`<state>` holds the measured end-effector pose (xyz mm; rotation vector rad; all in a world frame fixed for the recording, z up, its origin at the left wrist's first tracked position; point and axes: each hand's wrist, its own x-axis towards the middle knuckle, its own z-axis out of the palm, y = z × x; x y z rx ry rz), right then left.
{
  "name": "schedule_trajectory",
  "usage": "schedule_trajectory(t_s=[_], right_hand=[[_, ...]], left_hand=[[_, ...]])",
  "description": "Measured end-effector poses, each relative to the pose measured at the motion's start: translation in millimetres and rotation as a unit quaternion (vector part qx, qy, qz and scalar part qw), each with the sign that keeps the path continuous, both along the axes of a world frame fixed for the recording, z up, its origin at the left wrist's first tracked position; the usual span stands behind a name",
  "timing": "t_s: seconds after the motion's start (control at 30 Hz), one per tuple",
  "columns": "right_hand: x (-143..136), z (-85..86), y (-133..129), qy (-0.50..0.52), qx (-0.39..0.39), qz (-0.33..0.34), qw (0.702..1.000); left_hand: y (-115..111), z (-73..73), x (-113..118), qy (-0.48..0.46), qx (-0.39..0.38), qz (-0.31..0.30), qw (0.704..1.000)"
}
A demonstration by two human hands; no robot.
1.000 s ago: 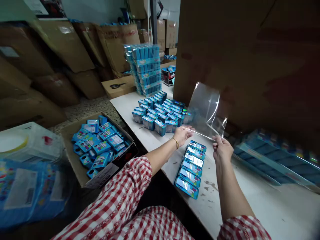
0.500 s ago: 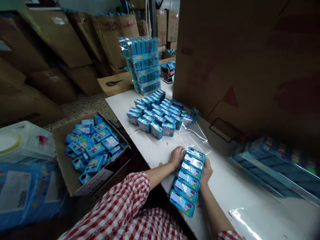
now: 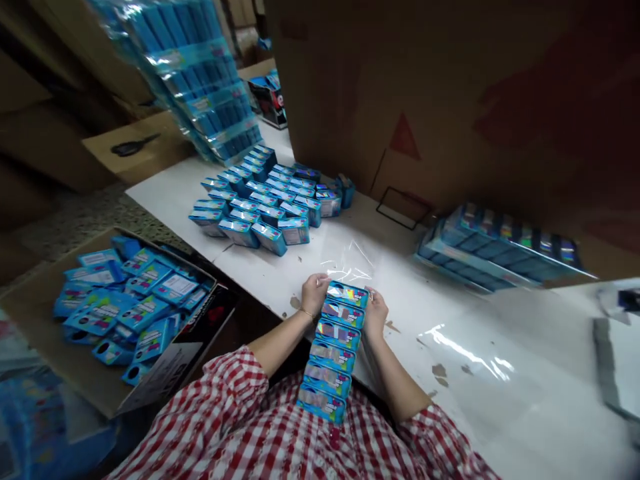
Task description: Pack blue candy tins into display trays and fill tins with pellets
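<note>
A row of several small blue boxes [image 3: 333,357] stretches from my lap up to the table's front edge, inside a clear plastic bag [image 3: 350,267] whose loose end spreads beyond the far box. My left hand [image 3: 315,295] is closed at the far left corner, pinching the bag's edge between thumb and fingers. On the opposite corner my right hand [image 3: 376,313] pinches the film too, its fingertips close to the end box. Both hands are at the table's edge, one on each side of the row.
Loose blue boxes [image 3: 270,193] stand grouped on the white table [image 3: 400,273]. Wrapped stacks stand at back left [image 3: 200,87] and against the big carton [image 3: 490,247] at right. Left of the table, an open carton [image 3: 30,293] holds more boxes. Scissors [image 3: 134,145] lie on cardboard.
The view has swung right and down. The row of boxes has come closer to my body, and my hands have shifted from gripping its sides to pinching the film at its far corners.
</note>
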<state>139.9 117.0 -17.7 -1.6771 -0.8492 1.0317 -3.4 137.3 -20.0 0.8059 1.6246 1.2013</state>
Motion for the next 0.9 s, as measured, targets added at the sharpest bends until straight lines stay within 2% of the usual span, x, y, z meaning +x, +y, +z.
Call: schedule_trajectory(t_s=[0.1,0.17,0.23,0.33,0.43,0.5,0.57,0.67,0.73,0.9], right_hand=[[6,5.2,-18,-0.034,-0.021,0.045,0.998],[11,11.7,-31,-0.122,-0.028,0.090,0.988],[15,20.6,-40,-0.249,-0.029,0.144,0.957],[18,35.2,-42,-0.436,-0.012,0.201,0.877],[22,47.9,-31,-0.542,0.058,0.218,0.810],[24,55.1,-21,-0.557,0.074,0.243,0.791],[26,61.8,-13,-0.547,0.041,0.273,0.790],[25,70.9,-6,-0.533,-0.010,0.286,0.796],[25,76.4,-2,-0.528,-0.025,0.277,0.803],[30,87.1,11,-0.466,-0.035,0.297,0.833]], left_hand=[[-18,6.9,-12,0.117,0.017,-0.058,0.991],[-31,13.5,-20,0.239,0.012,-0.117,0.964],[-43,20.1,-24,0.334,0.000,-0.179,0.925],[-50,27.9,-26,0.431,0.012,-0.241,0.870],[-46,32.8,-24,0.511,0.082,-0.244,0.820],[-41,35.4,-22,0.546,0.130,-0.223,0.797],[-37,38.6,-21,0.561,0.156,-0.221,0.782],[-31,45.2,-21,0.562,0.150,-0.247,0.775],[-26,50.4,-21,0.549,0.130,-0.261,0.783],[-15,59.1,-21,0.459,0.097,-0.247,0.848]])
